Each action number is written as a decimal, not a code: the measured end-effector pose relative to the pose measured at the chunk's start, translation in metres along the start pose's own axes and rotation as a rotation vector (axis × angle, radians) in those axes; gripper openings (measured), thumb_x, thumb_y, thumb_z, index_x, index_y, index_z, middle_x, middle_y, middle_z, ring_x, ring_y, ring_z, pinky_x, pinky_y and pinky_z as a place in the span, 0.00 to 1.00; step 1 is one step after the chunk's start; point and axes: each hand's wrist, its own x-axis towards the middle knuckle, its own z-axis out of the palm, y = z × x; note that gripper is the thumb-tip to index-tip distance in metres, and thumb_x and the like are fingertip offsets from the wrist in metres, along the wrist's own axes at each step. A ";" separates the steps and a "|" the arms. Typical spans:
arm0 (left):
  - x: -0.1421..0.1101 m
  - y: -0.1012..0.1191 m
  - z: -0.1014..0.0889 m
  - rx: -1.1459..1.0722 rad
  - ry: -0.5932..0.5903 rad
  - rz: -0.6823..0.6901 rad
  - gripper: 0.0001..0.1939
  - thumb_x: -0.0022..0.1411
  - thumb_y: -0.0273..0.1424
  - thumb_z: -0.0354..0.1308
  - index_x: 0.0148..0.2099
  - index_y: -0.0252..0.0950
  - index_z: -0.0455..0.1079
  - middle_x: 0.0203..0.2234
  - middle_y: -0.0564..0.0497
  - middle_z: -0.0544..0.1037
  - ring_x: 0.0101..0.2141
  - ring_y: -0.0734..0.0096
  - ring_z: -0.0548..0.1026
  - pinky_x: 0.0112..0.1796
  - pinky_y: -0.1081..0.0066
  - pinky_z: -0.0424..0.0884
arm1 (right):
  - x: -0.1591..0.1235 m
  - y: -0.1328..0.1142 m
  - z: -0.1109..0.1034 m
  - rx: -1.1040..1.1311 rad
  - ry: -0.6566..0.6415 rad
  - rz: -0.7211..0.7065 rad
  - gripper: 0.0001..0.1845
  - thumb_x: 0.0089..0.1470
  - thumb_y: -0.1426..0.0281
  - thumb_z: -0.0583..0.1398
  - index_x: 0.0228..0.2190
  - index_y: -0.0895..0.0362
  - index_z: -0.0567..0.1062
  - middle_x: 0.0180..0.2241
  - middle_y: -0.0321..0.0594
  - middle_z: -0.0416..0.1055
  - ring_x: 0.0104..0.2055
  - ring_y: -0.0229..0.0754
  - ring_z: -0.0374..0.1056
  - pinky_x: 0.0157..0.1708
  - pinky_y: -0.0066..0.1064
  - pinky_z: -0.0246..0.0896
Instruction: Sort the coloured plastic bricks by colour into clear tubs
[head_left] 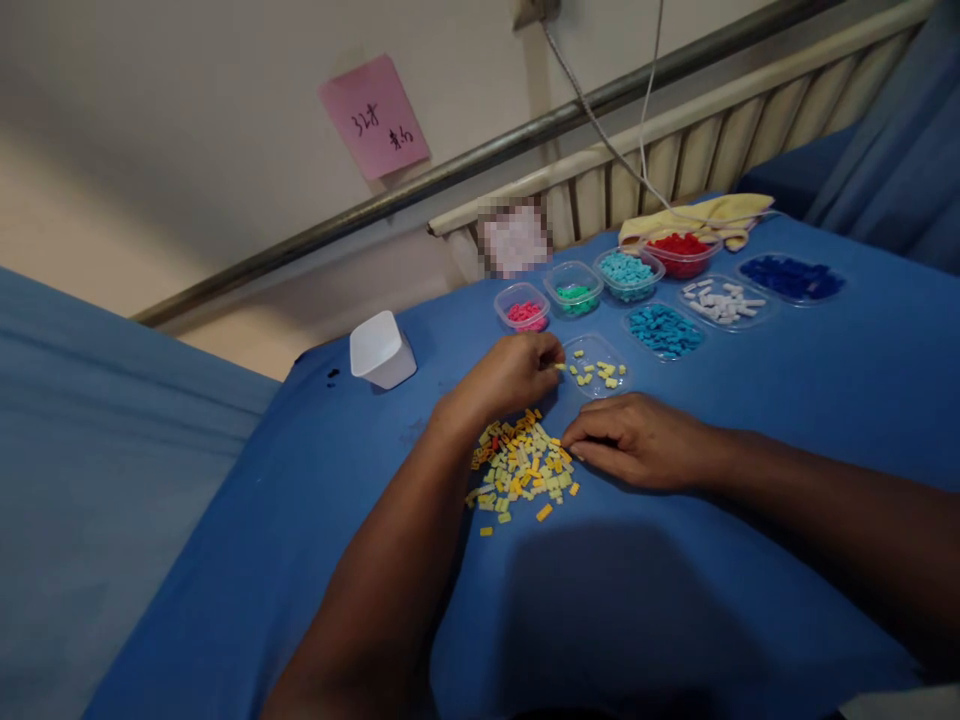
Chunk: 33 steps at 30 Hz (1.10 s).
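My left hand point(514, 375) is closed in a pinch at the left edge of a shallow clear tub point(628, 384). A small pale yellow toy brick point(560, 367) shows at its fingertips. Several bricks of that colour lie scattered inside the tub. Below, a loose pile of yellow and orange bricks point(529, 465) is spread on the blue cloth, partly behind my left forearm. My right hand point(641, 440) rests on the cloth at the pile's right edge, thumb and forefinger nearly together. What they hold, if anything, is too small to make out.
Behind are clear tubs of pink point(527, 316), green point(576, 295), light blue point(627, 270), red point(679, 250), teal point(664, 330), white point(724, 302) and dark blue pieces point(793, 277). A white container point(382, 350) stands left. A yellow cloth point(697, 220) lies near the radiator point(690, 155).
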 end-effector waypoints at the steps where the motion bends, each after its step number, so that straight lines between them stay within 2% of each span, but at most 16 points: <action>1: 0.010 0.003 0.003 0.008 -0.008 0.005 0.08 0.65 0.26 0.61 0.45 0.36 0.80 0.35 0.51 0.83 0.35 0.67 0.77 0.38 0.68 0.71 | 0.000 0.000 0.000 -0.001 -0.001 0.000 0.12 0.74 0.69 0.60 0.46 0.55 0.84 0.41 0.41 0.86 0.42 0.44 0.81 0.45 0.36 0.72; 5: 0.037 0.011 0.012 0.001 -0.019 0.000 0.12 0.67 0.27 0.63 0.51 0.35 0.82 0.40 0.48 0.85 0.38 0.65 0.79 0.42 0.66 0.74 | 0.001 -0.001 -0.001 -0.008 -0.003 0.001 0.11 0.73 0.69 0.60 0.47 0.55 0.85 0.41 0.42 0.86 0.42 0.45 0.82 0.45 0.37 0.72; 8: 0.035 0.005 0.004 -0.040 0.033 -0.026 0.14 0.68 0.28 0.64 0.55 0.35 0.82 0.43 0.47 0.86 0.40 0.65 0.80 0.46 0.65 0.76 | 0.001 0.000 -0.001 0.004 -0.008 0.009 0.11 0.73 0.69 0.60 0.47 0.54 0.84 0.42 0.41 0.86 0.43 0.45 0.82 0.46 0.37 0.72; 12: -0.001 -0.018 -0.025 -0.013 0.107 -0.154 0.12 0.68 0.28 0.62 0.51 0.36 0.83 0.41 0.48 0.86 0.38 0.67 0.80 0.44 0.66 0.75 | -0.001 0.001 0.000 0.022 -0.005 0.006 0.11 0.73 0.68 0.61 0.46 0.54 0.84 0.41 0.41 0.85 0.41 0.44 0.81 0.44 0.36 0.72; 15: -0.040 -0.040 -0.044 0.051 0.099 -0.291 0.12 0.68 0.30 0.61 0.50 0.37 0.83 0.38 0.49 0.87 0.36 0.67 0.80 0.39 0.67 0.73 | -0.002 0.002 0.001 0.034 -0.006 0.016 0.10 0.72 0.68 0.61 0.46 0.53 0.84 0.42 0.41 0.86 0.41 0.43 0.81 0.43 0.35 0.72; 17: -0.063 -0.052 -0.049 0.057 0.078 -0.358 0.12 0.68 0.30 0.62 0.49 0.38 0.83 0.37 0.50 0.87 0.36 0.67 0.81 0.38 0.68 0.73 | -0.002 0.002 0.001 0.038 -0.008 0.016 0.11 0.72 0.68 0.61 0.46 0.53 0.84 0.42 0.41 0.86 0.41 0.43 0.81 0.43 0.34 0.72; 19: -0.079 -0.061 -0.045 0.049 0.060 -0.398 0.13 0.68 0.31 0.61 0.50 0.38 0.83 0.38 0.49 0.87 0.36 0.66 0.82 0.39 0.67 0.74 | -0.002 0.001 0.001 0.032 -0.011 0.017 0.11 0.73 0.68 0.60 0.46 0.53 0.84 0.41 0.41 0.86 0.41 0.43 0.81 0.42 0.34 0.72; 22: -0.088 -0.066 -0.032 0.042 0.041 -0.380 0.15 0.67 0.31 0.60 0.52 0.38 0.84 0.42 0.48 0.88 0.39 0.64 0.84 0.40 0.67 0.76 | -0.002 0.001 0.000 0.031 -0.018 0.024 0.11 0.72 0.69 0.60 0.46 0.53 0.84 0.41 0.41 0.86 0.41 0.43 0.81 0.42 0.34 0.72; 26: -0.085 -0.062 -0.019 0.067 -0.040 -0.297 0.15 0.65 0.30 0.62 0.51 0.41 0.85 0.46 0.49 0.88 0.41 0.64 0.85 0.43 0.68 0.76 | -0.003 0.000 -0.001 0.036 -0.025 0.035 0.10 0.71 0.69 0.61 0.46 0.53 0.85 0.41 0.40 0.86 0.41 0.43 0.82 0.43 0.34 0.72; 33: -0.081 -0.055 -0.017 0.137 -0.061 -0.327 0.16 0.65 0.27 0.61 0.52 0.40 0.84 0.42 0.48 0.87 0.38 0.64 0.83 0.39 0.69 0.75 | -0.004 0.000 -0.001 0.021 -0.035 0.030 0.11 0.72 0.69 0.61 0.47 0.53 0.85 0.41 0.40 0.86 0.42 0.44 0.82 0.44 0.35 0.73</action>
